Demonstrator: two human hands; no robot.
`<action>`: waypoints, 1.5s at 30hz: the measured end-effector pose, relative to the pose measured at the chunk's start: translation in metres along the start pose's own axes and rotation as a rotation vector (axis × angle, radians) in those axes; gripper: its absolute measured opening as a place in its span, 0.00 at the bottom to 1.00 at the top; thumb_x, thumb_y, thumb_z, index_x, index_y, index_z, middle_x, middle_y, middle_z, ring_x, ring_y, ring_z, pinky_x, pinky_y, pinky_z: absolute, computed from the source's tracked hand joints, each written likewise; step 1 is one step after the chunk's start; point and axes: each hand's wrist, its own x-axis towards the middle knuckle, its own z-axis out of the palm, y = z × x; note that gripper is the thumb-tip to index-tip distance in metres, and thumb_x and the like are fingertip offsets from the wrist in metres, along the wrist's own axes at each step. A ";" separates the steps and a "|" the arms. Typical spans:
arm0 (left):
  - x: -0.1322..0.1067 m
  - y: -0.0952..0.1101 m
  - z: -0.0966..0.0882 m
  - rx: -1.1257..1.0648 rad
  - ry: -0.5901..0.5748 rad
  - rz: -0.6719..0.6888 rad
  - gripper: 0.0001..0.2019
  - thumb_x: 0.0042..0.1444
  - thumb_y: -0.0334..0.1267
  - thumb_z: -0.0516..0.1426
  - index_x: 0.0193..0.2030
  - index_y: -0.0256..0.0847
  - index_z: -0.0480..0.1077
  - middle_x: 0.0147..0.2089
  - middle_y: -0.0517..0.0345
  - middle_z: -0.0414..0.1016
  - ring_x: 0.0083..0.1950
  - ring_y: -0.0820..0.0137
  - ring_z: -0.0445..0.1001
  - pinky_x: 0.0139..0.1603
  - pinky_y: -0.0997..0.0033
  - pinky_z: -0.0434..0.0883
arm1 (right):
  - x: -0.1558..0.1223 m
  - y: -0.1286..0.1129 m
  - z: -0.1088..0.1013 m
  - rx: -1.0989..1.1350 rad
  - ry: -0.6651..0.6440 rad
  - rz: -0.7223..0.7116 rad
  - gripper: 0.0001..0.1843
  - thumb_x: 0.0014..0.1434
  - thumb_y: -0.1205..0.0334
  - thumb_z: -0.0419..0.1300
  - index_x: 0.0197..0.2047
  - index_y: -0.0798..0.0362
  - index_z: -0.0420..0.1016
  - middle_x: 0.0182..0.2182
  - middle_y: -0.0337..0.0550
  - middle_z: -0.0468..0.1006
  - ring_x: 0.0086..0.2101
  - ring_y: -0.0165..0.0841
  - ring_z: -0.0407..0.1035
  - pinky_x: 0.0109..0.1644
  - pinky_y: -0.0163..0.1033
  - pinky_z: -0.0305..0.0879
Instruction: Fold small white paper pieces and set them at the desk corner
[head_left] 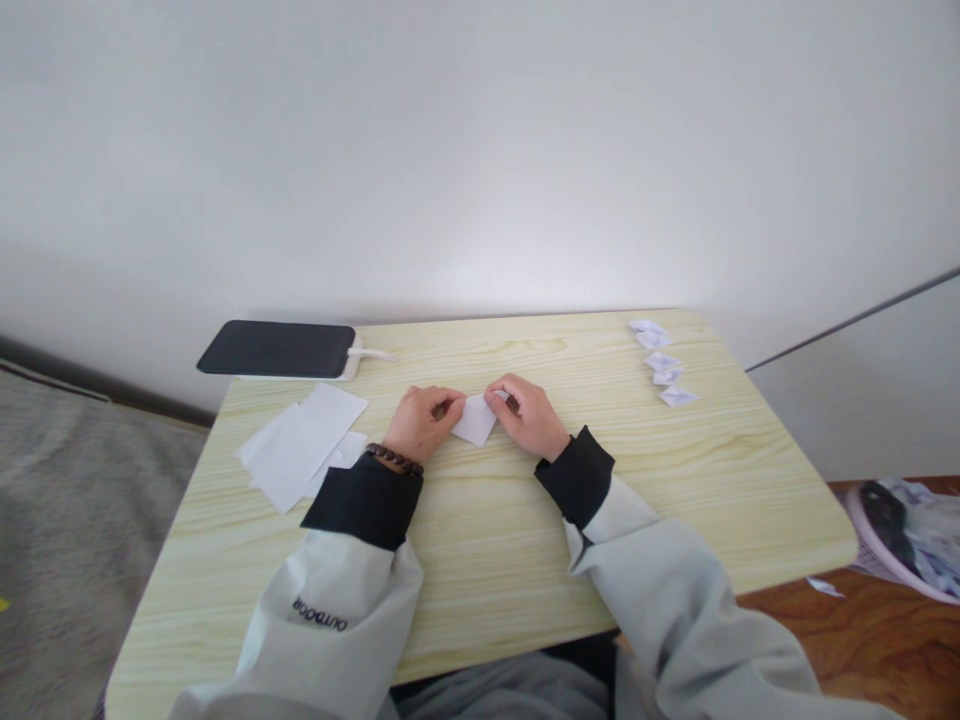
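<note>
A small folded piece of white paper (475,422) lies between my two hands near the middle of the table, one corner pointing toward me. My left hand (421,422) pinches its left corner between thumb and forefinger. At the opposite corner, my right hand (528,414) grips the paper in the same kind of pinch. My fingers cover both side corners. To the left, beside my left wrist, loose white paper sheets (298,452) overlap in a pile. Several small folded paper boats (664,366) sit in a column at the table's far right.
A black-topped power bank (281,348) with a white cable (373,353) rests at the table's back left corner. The wooden table (480,560) meets a white wall (480,160) behind. On the floor at right stands a pink basket (870,550) holding crumpled waste; a paper scrap (826,587) lies nearby.
</note>
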 end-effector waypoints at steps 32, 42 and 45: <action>-0.001 0.003 -0.003 -0.119 0.091 -0.189 0.16 0.54 0.46 0.52 0.33 0.37 0.75 0.27 0.59 0.77 0.26 0.72 0.68 0.28 0.74 0.63 | -0.002 0.008 0.006 0.306 0.049 0.127 0.22 0.57 0.57 0.56 0.54 0.53 0.59 0.32 0.39 0.74 0.27 0.27 0.67 0.28 0.32 0.61; -0.001 -0.001 0.000 -0.296 0.140 -0.319 0.17 0.51 0.48 0.55 0.39 0.36 0.72 0.25 0.57 0.77 0.25 0.71 0.72 0.28 0.74 0.66 | -0.002 0.005 0.002 0.215 -0.017 -0.129 0.17 0.52 0.62 0.63 0.45 0.50 0.68 0.38 0.40 0.73 0.28 0.27 0.66 0.39 0.36 0.65; -0.001 0.000 0.000 -0.315 0.110 -0.313 0.16 0.50 0.47 0.56 0.38 0.36 0.71 0.26 0.56 0.78 0.25 0.70 0.72 0.29 0.74 0.66 | -0.001 0.006 0.002 0.166 0.021 -0.168 0.11 0.54 0.69 0.58 0.42 0.51 0.72 0.38 0.42 0.72 0.32 0.29 0.66 0.38 0.36 0.66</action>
